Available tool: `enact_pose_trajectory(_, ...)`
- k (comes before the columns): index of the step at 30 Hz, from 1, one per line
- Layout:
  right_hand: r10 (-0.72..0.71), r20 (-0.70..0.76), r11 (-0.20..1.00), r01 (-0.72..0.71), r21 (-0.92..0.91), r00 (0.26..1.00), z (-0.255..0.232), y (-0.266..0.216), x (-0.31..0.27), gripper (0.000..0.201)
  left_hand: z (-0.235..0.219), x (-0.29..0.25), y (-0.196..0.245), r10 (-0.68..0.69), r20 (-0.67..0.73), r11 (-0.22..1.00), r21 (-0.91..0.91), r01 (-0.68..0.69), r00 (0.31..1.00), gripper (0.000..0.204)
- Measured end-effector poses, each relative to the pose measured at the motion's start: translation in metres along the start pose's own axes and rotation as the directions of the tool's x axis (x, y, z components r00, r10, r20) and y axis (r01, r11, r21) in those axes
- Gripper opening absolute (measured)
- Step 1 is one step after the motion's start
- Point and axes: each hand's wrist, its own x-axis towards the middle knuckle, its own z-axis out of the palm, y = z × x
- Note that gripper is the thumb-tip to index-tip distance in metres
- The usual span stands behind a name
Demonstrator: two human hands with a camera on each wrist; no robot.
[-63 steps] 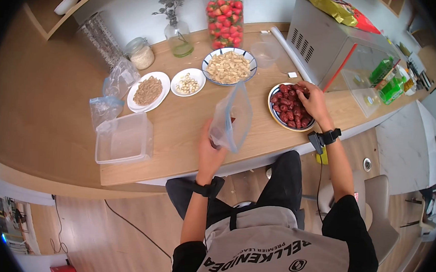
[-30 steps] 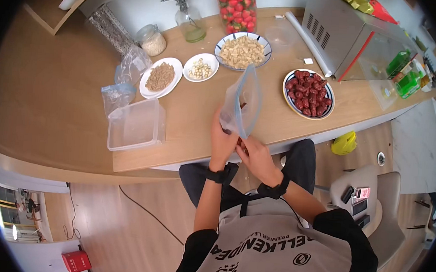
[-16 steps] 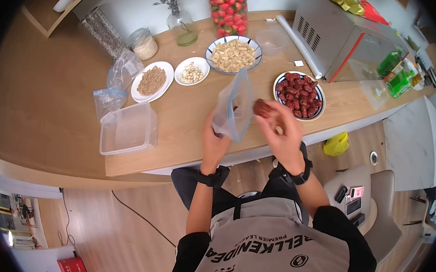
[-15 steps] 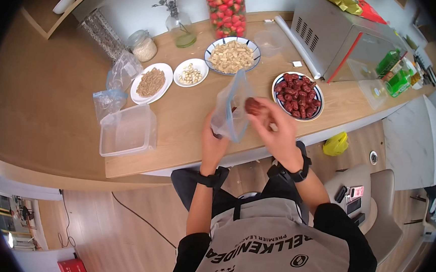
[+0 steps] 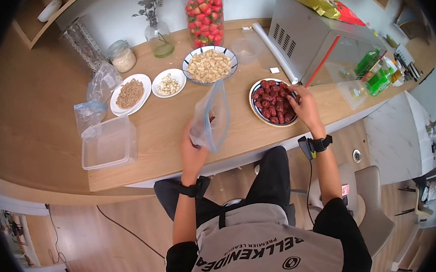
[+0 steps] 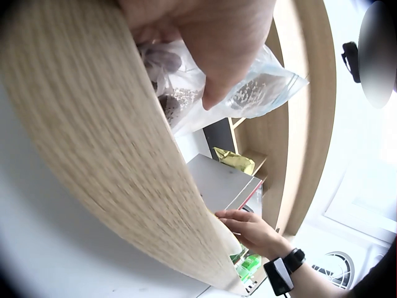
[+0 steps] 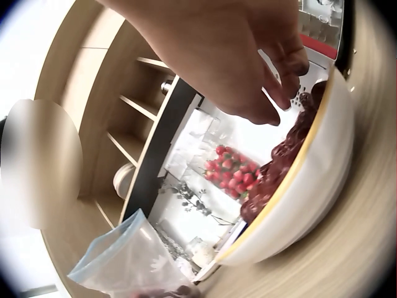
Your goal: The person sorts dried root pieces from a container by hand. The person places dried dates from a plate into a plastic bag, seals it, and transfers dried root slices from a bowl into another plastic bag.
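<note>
My left hand [image 5: 194, 152] grips the lower part of a clear zip bag [image 5: 219, 122] held upright near the counter's front edge. The bag's mouth gapes, and dark red dates [image 6: 164, 60] show through its plastic in the left wrist view. Over on the right, my right hand [image 5: 306, 112] hovers at the right side of a bowl [image 7: 325, 177] heaped with dried red dates [image 5: 270, 103]. Its fingers are loosely bent just above the fruit, and nothing shows between them in the right wrist view.
Behind the bag stand a bowl of pale chopped pieces [image 5: 210, 66], a small dish of round cream-coloured pieces [image 5: 168, 84] and a plate of brown strips [image 5: 130, 94]. A plastic container [image 5: 107, 146] sits front left. A microwave [image 5: 305, 41] and a white roll [image 5: 277, 54] flank the date bowl.
My right hand carried dates from the bowl to the bag's mouth, and is now back at the bowl without them. The left hand keeps holding the bag. The head view has shifted.
</note>
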Motion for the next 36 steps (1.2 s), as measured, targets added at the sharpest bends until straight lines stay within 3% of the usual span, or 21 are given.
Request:
enact_pose_trajectory(2,-0.016,0.156,0.995,0.031,-0.092,0.988,-0.003,0.005,0.008,0.027,0.0,0.0,0.0,-0.007,-0.012,1.0,0.013,0.007,1.0,0.066)
enact_pose_trajectory(3,-0.022,0.164,0.995,0.038,-0.091,0.986,-0.002,0.005,0.011,0.027,0.0,-0.002,0.001,-0.018,-0.015,0.999,0.03,0.018,1.0,0.067)
enact_pose_trajectory(5,-0.174,0.189,0.975,0.197,-0.108,0.966,0.003,0.006,0.015,0.026,-0.001,-0.002,0.007,-0.024,-0.01,0.999,0.042,0.024,1.0,0.067)
enact_pose_trajectory(8,-0.114,0.25,0.979,0.152,-0.135,0.962,0.007,0.01,0.023,0.025,-0.002,-0.001,0.01,-0.031,-0.007,0.996,0.077,0.032,0.999,0.067)
enact_pose_trajectory(12,-0.13,0.237,0.974,0.168,-0.149,0.963,0.004,0.003,0.021,0.024,-0.002,-0.002,0.015,-0.038,-0.001,0.997,0.066,0.038,0.999,0.069)
enact_pose_trajectory(13,-0.121,0.16,0.985,0.139,-0.105,0.98,0.001,-0.002,0.018,0.023,-0.002,-0.003,0.013,-0.042,-0.01,0.997,0.064,0.042,0.999,0.069)
enact_pose_trajectory(14,-0.11,0.085,0.992,0.115,-0.057,0.99,-0.002,-0.011,0.016,0.022,-0.002,-0.003,0.011,-0.051,-0.007,0.997,0.06,0.051,0.999,0.069)
enact_pose_trajectory(17,-0.109,0.056,0.991,0.104,0.088,0.992,-0.014,-0.068,0.012,0.023,-0.003,-0.002,0.006,-0.038,-0.013,0.995,0.096,0.039,0.999,0.069)
enact_pose_trajectory(21,-0.279,0.078,0.918,0.243,0.314,0.957,-0.017,-0.161,0.007,0.027,-0.003,-0.002,0.014,-0.016,-0.003,0.994,0.105,0.017,1.0,0.068)
enact_pose_trajectory(22,-0.277,0.073,0.917,0.241,0.318,0.958,-0.009,-0.175,0.009,0.027,-0.003,-0.001,0.012,-0.015,0.001,0.994,0.111,0.015,1.0,0.068)
enact_pose_trajectory(24,-0.446,0.14,0.848,0.368,0.381,0.884,0.002,-0.194,0.014,0.03,-0.003,0.0,0.007,-0.018,-0.002,0.999,0.047,0.018,1.0,0.067)
enact_pose_trajectory(25,-0.448,0.136,0.847,0.37,0.383,0.884,0.003,-0.195,0.013,0.03,-0.003,-0.001,0.005,-0.015,-0.001,0.999,0.05,0.015,1.0,0.067)
enact_pose_trajectory(29,-0.436,0.08,0.86,0.389,0.331,0.896,0.0,-0.175,0.013,0.031,-0.004,0.0,0.003,-0.007,-0.002,0.998,0.063,0.007,1.0,0.066)
enact_pose_trajectory(31,-0.153,0.142,0.975,0.126,0.184,0.978,-0.016,-0.145,0.016,0.029,-0.002,-0.004,-0.003,-0.003,-0.004,0.997,0.072,0.003,1.0,0.066)
enact_pose_trajectory(36,-0.072,0.221,0.997,0.065,0.041,0.973,-0.017,-0.047,0.006,0.028,-0.003,-0.002,0.004,0.015,0.003,0.995,0.097,-0.015,1.0,0.067)
